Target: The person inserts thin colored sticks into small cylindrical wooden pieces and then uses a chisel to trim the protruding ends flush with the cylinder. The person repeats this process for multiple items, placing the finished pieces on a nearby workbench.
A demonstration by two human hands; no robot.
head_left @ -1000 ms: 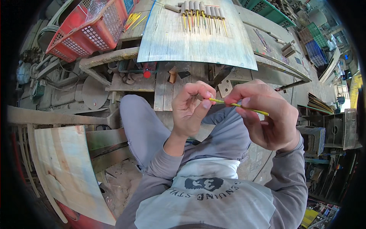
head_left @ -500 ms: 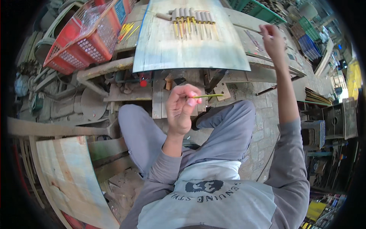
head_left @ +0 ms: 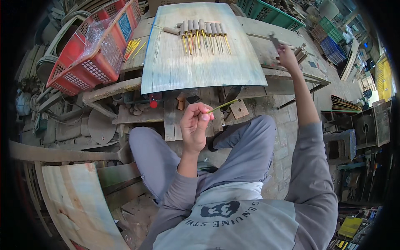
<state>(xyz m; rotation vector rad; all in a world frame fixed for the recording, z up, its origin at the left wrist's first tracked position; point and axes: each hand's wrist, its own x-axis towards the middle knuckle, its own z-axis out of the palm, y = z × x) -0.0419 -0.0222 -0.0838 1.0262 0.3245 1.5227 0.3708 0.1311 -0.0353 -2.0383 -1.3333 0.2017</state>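
Note:
My left hand [head_left: 194, 127] is closed in a pinch above my lap. Between thumb and fingers it holds a thin green stick [head_left: 223, 106], which points right and slightly upward. Far to the right, over the bench, my outstretched right hand [head_left: 287, 57] is closed on a dark, flat, blade-like tool [head_left: 274, 40]; its exact kind is unclear. On the pale board [head_left: 200, 76] in front of me lie several grey-brown cylinders [head_left: 196, 26] in a row, with thin yellowish sticks [head_left: 210, 43] coming out of their near ends. One more cylinder [head_left: 171, 31] lies sideways at their left.
A red plastic basket [head_left: 96, 56] with clear plastic wrap stands at the left. Beside it lie loose yellow and red sticks [head_left: 133, 49]. Short brown pieces [head_left: 301, 52] stand near my right hand on the wooden bench [head_left: 256, 32]. A green crate [head_left: 271, 14] is behind.
My right hand has come lower and to the left, and the dark flat tool now shows in it. The green stick in my left hand has tilted upward. The view has shifted slightly.

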